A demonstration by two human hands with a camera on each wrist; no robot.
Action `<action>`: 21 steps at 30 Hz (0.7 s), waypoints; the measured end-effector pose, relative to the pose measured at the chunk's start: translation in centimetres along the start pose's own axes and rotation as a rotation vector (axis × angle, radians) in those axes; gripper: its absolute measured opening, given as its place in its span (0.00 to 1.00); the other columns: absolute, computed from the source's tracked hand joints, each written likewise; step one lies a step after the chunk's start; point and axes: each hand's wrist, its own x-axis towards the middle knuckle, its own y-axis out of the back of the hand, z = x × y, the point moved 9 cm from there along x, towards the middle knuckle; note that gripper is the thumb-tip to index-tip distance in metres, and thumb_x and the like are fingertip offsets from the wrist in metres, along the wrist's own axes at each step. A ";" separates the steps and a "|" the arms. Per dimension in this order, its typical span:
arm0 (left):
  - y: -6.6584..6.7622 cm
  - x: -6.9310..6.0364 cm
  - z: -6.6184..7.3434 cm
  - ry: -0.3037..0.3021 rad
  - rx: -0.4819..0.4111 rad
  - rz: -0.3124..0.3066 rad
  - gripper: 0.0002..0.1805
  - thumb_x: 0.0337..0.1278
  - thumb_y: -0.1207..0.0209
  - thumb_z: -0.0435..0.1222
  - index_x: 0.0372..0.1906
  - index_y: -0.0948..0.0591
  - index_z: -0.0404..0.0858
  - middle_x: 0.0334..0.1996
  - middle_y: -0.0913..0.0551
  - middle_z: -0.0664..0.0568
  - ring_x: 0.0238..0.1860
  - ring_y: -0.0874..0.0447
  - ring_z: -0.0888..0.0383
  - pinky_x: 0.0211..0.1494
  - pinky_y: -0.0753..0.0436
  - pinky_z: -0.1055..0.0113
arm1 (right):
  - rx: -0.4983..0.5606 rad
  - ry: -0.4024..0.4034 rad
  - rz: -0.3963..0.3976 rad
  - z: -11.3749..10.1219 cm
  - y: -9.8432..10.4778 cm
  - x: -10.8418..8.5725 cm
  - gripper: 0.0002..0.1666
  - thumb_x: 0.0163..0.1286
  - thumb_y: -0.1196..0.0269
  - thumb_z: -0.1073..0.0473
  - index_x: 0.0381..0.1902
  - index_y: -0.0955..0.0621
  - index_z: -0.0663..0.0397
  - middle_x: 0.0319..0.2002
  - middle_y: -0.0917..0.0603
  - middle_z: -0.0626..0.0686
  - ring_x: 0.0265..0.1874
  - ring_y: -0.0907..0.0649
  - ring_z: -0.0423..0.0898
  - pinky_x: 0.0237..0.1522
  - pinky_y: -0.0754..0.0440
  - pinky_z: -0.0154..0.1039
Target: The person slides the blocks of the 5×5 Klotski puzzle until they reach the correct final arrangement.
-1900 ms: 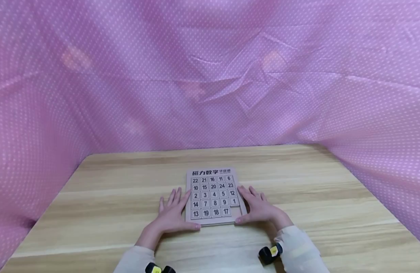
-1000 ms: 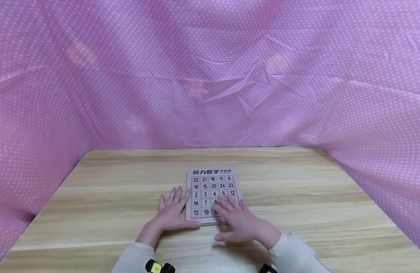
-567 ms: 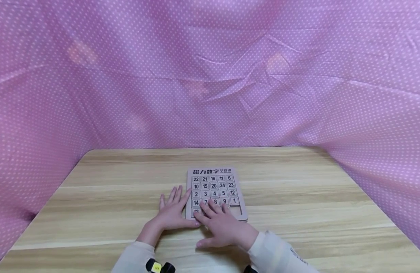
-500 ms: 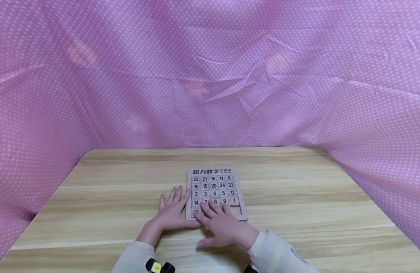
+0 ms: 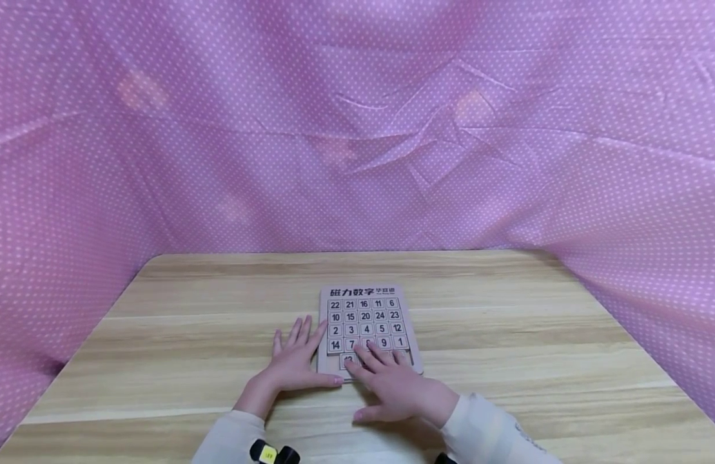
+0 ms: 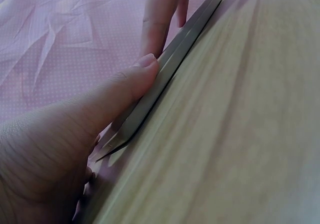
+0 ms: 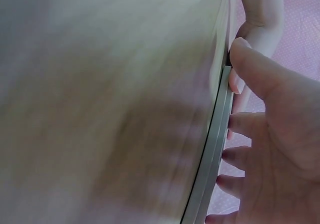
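A numbered sliding puzzle board [image 5: 360,292] lies flat on the table, with several square number tiles in its frame. My left hand [image 5: 290,368] rests spread at its left side, the thumb [image 6: 132,84] along the near edge. My right hand [image 5: 398,390] lies over the bottom row, its spread fingertips touching the tiles. Tile 13 [image 5: 343,358] peeks out at the index fingertip, with a gap to its left in the bottom left corner. The other bottom-row tiles are mostly hidden under the fingers. In the right wrist view, the fingers reach over the board's near edge [image 7: 214,139].
The light wood table [image 5: 508,309] extends around the board. Pink dotted cloth [image 5: 357,161] hangs behind it and at both sides. A black wrist strap with a yellow label [image 5: 268,454] sits on my left sleeve.
My right hand has left the board's right edge, moved left over the bottom row, then slid a little right. The bottom row has shifted right; its gap is now at the left end.
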 end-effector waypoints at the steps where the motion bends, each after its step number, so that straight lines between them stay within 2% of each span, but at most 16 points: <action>1: 0.0 0.0 -0.1 0.004 0.003 -0.003 0.62 0.18 0.50 0.74 0.67 0.53 0.48 0.65 0.59 0.40 0.64 0.68 0.46 0.57 0.70 0.43 | -0.006 0.003 0.002 0.1 0.0 -0.1 0.49 0.51 0.54 0.26 0.65 0.46 0.46 0.65 0.52 0.55 0.62 0.51 0.58 0.54 0.51 0.62; 14: -0.3 0.1 0.1 0.004 -0.004 -0.014 0.62 0.19 0.50 0.74 0.67 0.52 0.47 0.65 0.59 0.40 0.64 0.68 0.45 0.57 0.71 0.43 | 0.000 0.004 -0.007 0.2 0.1 -0.7 0.50 0.52 0.52 0.28 0.65 0.46 0.49 0.65 0.52 0.56 0.62 0.51 0.58 0.54 0.50 0.62; 21: -0.2 0.0 -0.1 0.002 -0.002 -0.007 0.62 0.19 0.52 0.75 0.67 0.53 0.48 0.65 0.60 0.41 0.64 0.68 0.46 0.57 0.72 0.43 | 0.023 0.020 0.029 -0.4 0.8 1.2 0.50 0.51 0.54 0.26 0.65 0.45 0.50 0.65 0.50 0.57 0.61 0.50 0.58 0.53 0.48 0.62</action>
